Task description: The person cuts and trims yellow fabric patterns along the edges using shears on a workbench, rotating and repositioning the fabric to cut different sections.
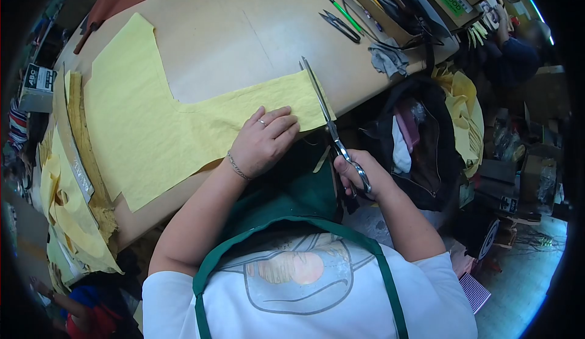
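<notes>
A large L-shaped piece of yellow fabric (134,119) lies on the table, its narrow arm reaching toward the right edge. My left hand (268,139) rests flat on that arm, fingers stretched out over the cloth. My right hand (370,174) grips a pair of long metal scissors (334,133) by the handles, just off the table edge. The blades point away from me across the fabric's right end, with a thin strip of cloth to their right. Whether the lower blade is under the cloth is partly hidden.
Small thread snips (340,27) and a green pencil (345,16) lie at the back of the table (213,28), near a grey rag (388,57). Yellow offcuts (61,199) hang at the left edge. A black open bag (420,138) sits right. Other people are at the frame's sides.
</notes>
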Available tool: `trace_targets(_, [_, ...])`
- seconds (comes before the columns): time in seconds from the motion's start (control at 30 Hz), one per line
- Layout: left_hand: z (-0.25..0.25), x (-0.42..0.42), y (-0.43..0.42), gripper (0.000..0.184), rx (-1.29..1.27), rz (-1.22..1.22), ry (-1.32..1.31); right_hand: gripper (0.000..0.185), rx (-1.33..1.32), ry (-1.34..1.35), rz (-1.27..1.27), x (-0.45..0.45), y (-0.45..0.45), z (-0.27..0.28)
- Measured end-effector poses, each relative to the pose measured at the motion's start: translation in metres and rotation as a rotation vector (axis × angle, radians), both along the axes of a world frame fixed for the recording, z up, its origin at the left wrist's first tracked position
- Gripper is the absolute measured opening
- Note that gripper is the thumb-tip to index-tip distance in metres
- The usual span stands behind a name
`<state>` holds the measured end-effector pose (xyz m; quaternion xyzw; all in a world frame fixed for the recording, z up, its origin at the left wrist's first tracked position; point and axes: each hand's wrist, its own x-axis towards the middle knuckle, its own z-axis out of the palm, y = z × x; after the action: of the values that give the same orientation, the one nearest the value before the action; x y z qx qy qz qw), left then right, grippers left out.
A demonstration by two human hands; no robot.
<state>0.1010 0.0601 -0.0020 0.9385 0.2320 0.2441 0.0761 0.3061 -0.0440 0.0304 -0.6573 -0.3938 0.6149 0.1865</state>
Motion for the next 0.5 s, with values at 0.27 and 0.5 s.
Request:
trace_targets(0.27, [0.000,0.001,-0.001,0.022,0.000,0.010,-0.012,0.056,-0.036,-0.052,-0.090,-0.006,-0.005,0.005])
trace_targets(0.5, [0.022,-0.006,-0.007,0.022,-0.076,0.033,-0.066,0.051,0.184,-0.034,-0.275,0.002,-0.010,-0.002])
